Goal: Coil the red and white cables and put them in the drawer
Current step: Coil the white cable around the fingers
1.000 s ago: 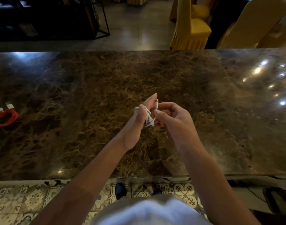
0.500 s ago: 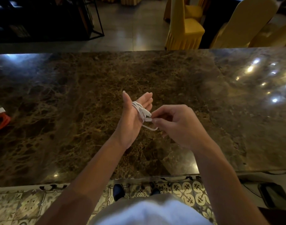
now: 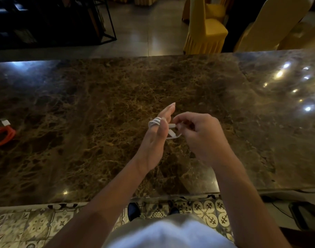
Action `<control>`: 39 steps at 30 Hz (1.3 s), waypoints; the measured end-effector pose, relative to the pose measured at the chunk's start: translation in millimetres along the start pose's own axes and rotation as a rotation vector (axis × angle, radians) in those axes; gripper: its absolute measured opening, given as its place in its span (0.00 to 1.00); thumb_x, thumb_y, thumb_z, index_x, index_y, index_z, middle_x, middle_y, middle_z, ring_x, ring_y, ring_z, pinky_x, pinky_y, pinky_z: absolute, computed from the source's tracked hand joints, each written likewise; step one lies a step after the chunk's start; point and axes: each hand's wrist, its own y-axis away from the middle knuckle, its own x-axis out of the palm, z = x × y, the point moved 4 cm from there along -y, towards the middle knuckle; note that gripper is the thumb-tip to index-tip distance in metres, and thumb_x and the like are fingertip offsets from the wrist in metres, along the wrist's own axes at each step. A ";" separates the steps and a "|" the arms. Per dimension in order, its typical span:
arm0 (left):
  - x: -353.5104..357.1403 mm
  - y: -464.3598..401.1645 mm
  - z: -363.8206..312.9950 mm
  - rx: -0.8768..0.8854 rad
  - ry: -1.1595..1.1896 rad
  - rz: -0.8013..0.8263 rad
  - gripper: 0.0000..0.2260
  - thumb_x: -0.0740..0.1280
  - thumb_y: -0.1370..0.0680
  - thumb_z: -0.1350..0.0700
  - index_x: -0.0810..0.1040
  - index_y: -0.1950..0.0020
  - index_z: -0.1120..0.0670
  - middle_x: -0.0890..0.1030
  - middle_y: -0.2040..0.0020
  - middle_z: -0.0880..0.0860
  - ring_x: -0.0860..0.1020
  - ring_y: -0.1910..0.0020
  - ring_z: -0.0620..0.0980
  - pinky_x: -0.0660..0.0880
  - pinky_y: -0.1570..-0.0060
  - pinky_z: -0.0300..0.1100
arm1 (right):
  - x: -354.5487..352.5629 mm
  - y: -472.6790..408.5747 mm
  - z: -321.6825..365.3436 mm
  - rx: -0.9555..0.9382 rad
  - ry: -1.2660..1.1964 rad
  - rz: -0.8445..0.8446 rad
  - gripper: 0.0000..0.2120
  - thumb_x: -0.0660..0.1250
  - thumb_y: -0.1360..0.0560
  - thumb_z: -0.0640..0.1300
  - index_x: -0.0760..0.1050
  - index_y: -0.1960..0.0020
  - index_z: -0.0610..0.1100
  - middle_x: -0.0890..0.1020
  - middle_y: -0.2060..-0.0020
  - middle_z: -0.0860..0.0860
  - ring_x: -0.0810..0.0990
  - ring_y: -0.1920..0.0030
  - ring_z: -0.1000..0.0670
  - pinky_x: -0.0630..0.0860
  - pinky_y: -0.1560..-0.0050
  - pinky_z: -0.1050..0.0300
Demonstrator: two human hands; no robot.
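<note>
- A dim room: a dark marble counter point(image 3: 103, 122) fills the view, with yellow chairs point(image 3: 205, 27) and a black shelf frame point(image 3: 106, 24) on the far side and patterned floor tiles point(image 3: 208, 212) on the near side.
- The white cable point(image 3: 155, 122) is wound in several turns around the straight fingers of the left hand point(image 3: 155, 140), held above the middle of the counter.
- The left hand is relaxed and flat, serving as a spool rather than gripping.
- The right hand point(image 3: 201, 135) has its fingers curled and pinches the cable's free end, a short flat stretch with a small loop hanging just below, right beside the left fingers.
- The red cable point(image 3: 4, 135) lies coiled on the counter at the far left edge of view, its white plugs point(image 3: 2, 123) beside it, well apart from both hands.
- Handling, as I judge it: the white cable is light, thin and springy, so the turns will loosen unless the end is tucked or the bundle is pinched across all turns when it slides off the fingers.
- Best hold: across the whole coil, not by the plug end.
- Room: the counter is broad and open around the hands; its near edge lies close below the forearms.
- No drawer is in view, so its place cannot be told.
</note>
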 end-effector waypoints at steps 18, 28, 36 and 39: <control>-8.8 5.4 -7.4 -0.228 0.382 0.264 0.57 0.62 0.36 0.19 0.57 0.17 0.54 0.65 0.18 0.49 0.66 0.21 0.45 0.64 0.23 0.44 | 10.0 -13.4 -17.4 0.092 -0.495 0.195 0.03 0.71 0.21 0.36 0.83 0.48 0.38 0.87 0.60 0.44 0.86 0.61 0.48 0.85 0.58 0.49; -19.5 4.0 1.8 -0.208 0.402 0.108 0.53 0.61 0.34 0.21 0.65 0.20 0.55 0.70 0.21 0.54 0.70 0.23 0.50 0.69 0.26 0.46 | 15.9 -8.7 -2.1 0.094 -0.580 0.382 0.09 0.67 0.18 0.39 0.83 0.40 0.42 0.86 0.48 0.40 0.83 0.49 0.49 0.79 0.46 0.53; -30.3 2.0 5.3 -0.198 0.405 0.000 0.42 0.38 0.20 0.31 0.70 0.24 0.59 0.79 0.32 0.57 0.77 0.30 0.53 0.74 0.33 0.44 | 38.3 -5.5 15.5 -0.141 -0.122 0.119 0.18 0.74 0.23 0.41 0.74 0.36 0.48 0.84 0.48 0.55 0.84 0.47 0.55 0.84 0.46 0.50; -32.5 3.5 6.1 -0.196 0.509 0.020 0.47 0.37 0.24 0.26 0.61 0.18 0.59 0.73 0.23 0.56 0.71 0.24 0.51 0.66 0.26 0.47 | 37.3 -9.0 7.8 -0.084 -0.155 0.057 0.14 0.76 0.24 0.45 0.79 0.40 0.48 0.82 0.47 0.55 0.83 0.49 0.56 0.83 0.47 0.56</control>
